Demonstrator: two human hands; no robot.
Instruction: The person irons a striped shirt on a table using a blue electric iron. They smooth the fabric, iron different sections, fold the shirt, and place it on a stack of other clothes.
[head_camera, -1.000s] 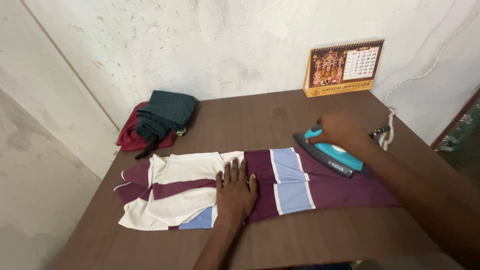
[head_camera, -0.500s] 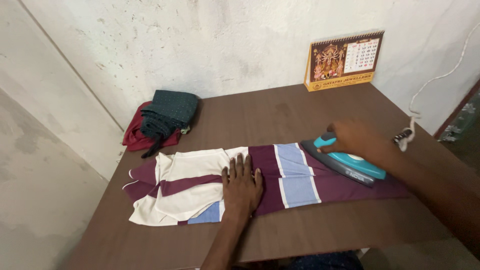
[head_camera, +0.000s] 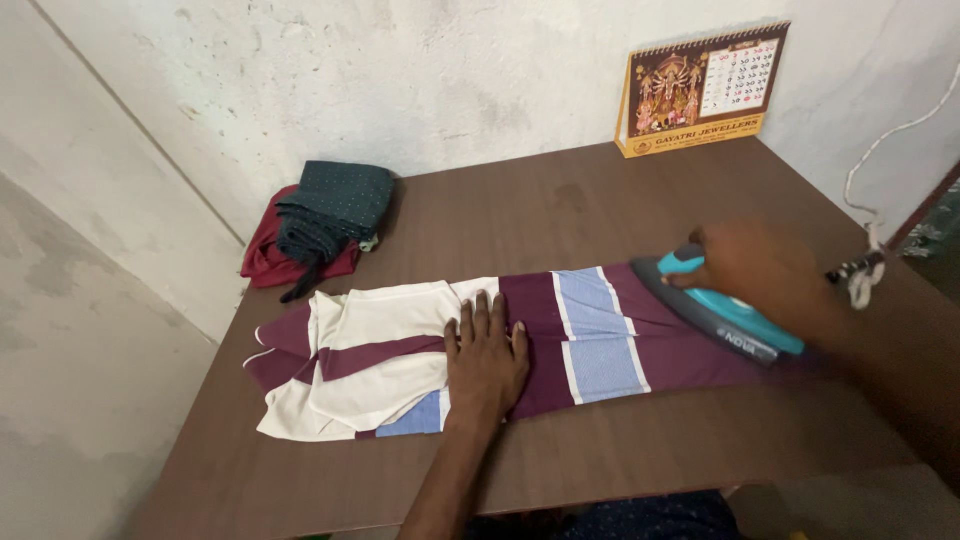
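At the table's centre, the left hand is lying flat, pinning the striped shirt; at three o'clock, the right hand is gripping the teal iron. Lingering risks scorching.

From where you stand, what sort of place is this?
Most likely a plain room in a home, used for ironing. A brown wooden table stands against bare whitewashed walls, a desk calendar leans at the back, folded clothes wait in the corner, and a turquoise iron rests on a striped garment.
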